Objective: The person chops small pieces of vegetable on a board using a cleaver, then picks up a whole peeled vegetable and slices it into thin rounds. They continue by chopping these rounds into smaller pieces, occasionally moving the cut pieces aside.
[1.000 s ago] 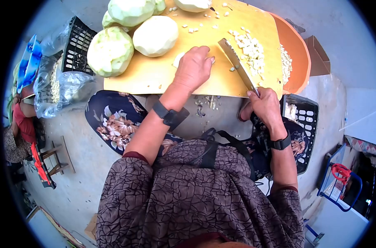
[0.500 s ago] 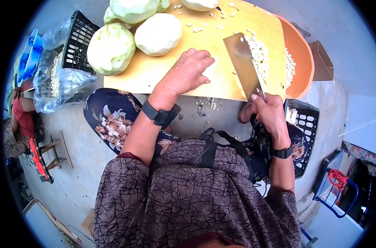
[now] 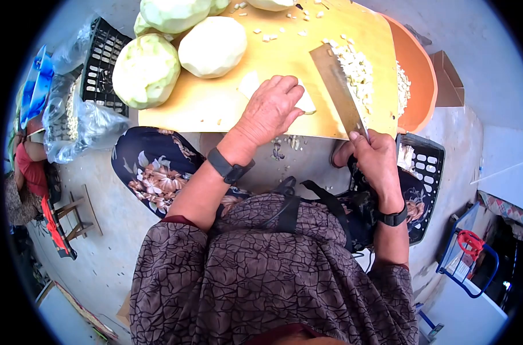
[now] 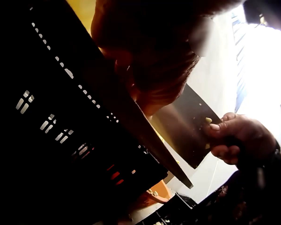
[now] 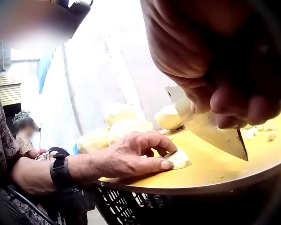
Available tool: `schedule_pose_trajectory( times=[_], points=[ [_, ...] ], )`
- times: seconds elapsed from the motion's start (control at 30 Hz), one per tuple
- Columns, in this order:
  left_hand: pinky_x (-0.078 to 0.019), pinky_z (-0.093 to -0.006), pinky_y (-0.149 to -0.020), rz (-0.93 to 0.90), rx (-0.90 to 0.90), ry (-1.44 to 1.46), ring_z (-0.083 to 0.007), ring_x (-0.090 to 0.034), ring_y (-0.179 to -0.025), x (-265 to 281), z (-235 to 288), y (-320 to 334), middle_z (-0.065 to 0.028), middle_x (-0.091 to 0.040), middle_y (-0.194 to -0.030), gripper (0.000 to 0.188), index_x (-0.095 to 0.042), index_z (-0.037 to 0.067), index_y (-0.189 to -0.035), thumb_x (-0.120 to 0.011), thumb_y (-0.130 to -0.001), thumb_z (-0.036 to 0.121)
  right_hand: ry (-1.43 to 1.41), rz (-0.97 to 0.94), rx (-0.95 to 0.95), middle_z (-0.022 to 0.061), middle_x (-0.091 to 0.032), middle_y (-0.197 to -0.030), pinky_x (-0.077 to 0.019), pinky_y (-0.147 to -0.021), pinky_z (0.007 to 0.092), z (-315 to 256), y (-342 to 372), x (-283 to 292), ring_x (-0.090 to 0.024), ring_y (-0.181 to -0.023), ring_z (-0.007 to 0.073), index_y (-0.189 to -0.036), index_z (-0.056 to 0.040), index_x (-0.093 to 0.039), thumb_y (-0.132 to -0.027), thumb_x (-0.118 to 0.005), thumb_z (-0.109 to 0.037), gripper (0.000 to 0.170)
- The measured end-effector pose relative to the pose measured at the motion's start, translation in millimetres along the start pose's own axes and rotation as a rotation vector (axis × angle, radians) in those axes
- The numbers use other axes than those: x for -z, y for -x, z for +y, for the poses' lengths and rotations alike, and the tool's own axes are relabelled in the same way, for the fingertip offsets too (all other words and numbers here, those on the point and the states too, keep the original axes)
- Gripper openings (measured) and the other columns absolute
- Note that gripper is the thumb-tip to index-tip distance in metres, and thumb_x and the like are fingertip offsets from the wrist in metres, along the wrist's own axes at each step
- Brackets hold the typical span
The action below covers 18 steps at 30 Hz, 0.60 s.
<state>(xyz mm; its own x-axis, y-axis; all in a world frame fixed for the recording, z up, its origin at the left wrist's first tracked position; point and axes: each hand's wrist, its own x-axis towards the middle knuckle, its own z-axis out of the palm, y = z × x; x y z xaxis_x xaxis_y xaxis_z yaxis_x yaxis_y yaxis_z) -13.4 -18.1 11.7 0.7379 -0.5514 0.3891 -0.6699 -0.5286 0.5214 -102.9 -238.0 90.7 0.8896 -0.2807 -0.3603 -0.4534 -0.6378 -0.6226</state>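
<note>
left grip (image 3: 270, 108) pinches a pale, wedge-shaped vegetable piece (image 5: 181, 160), seemingly to steady it, left of a broad steel cleaver (image 3: 338, 87); right grip (image 3: 376, 156) clasps the cleaver's near end.

Left hand (image 3: 270, 109) held white slice (image 3: 307, 104) on yellow board (image 3: 287, 58); right hand (image 3: 377, 158) gripped cleaver (image 3: 337, 89) beside diced bits (image 3: 358, 77); peeled vegetables (image 3: 212, 47) sat upper left.

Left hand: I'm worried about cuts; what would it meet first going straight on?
The left hand would first meet the pale slice at its grip; beyond, perhaps the knife, though depth is unclear.
</note>
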Motion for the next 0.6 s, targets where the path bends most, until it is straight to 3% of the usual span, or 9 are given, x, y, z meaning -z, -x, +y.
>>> schedule_pose_trajectory(
  times=[0.07,0.27,0.53,0.6],
  points=[
    [-0.0485,-0.0410,-0.089,-0.017,-0.004,0.020,-0.0318,-0.057,-0.104,-5.3,5.5,1.1,-0.0140,-0.059,-0.111,0.040,-0.062,0.001,-0.109,-0.077,-0.074,0.014,0.067,0.013,0.117,0.0177,-0.056,-0.055,-0.0455,-0.055,0.0399,9.5,-1.3,-6.1,-0.058,-0.051,0.0274,-0.075,0.0028,-0.066,-0.091,-0.067,-0.022,0.029],
    [-0.0488,-0.0404,-0.088,0.034,-0.005,0.027,-0.0322,-0.058,-0.098,-10.3,16.9,7.9,-0.0138,-0.058,-0.106,0.034,-0.063,0.001,-0.104,-0.076,-0.075,0.014,0.203,0.019,0.172,0.0239,-0.058,-0.062,-0.0475,-0.060,0.0460,-5.3,8.4,-5.3,-0.060,-0.062,0.0433,-0.077,0.0023,-0.066,-0.089,-0.069,-0.023,0.028],
    [-0.0502,-0.0406,-0.075,0.072,-0.055,-0.026,-0.0301,-0.061,-0.081,-21.5,21.5,7.7,-0.0103,-0.060,-0.087,0.021,-0.065,0.004,-0.089,-0.077,-0.077,0.016,0.276,0.066,0.301,0.0232,-0.059,-0.063,-0.0488,-0.061,0.0486,-13.6,29.4,-5.5,-0.064,-0.070,0.0428,-0.081,0.0003,-0.067,-0.087,-0.070,-0.018,0.019],
    [-0.0509,-0.0400,-0.069,0.093,-0.048,-0.045,-0.0294,-0.062,-0.075,-26.5,20.3,8.8,-0.0100,-0.059,-0.081,0.022,-0.067,0.005,-0.091,-0.077,-0.076,0.016,0.300,0.073,0.311,0.0225,-0.059,-0.062,-0.0492,-0.061,0.0488,-16.7,34.0,-6.1,-0.064,-0.069,0.0418,-0.082,-0.0007,-0.066,-0.086,-0.070,-0.017,0.017]
  ],
)
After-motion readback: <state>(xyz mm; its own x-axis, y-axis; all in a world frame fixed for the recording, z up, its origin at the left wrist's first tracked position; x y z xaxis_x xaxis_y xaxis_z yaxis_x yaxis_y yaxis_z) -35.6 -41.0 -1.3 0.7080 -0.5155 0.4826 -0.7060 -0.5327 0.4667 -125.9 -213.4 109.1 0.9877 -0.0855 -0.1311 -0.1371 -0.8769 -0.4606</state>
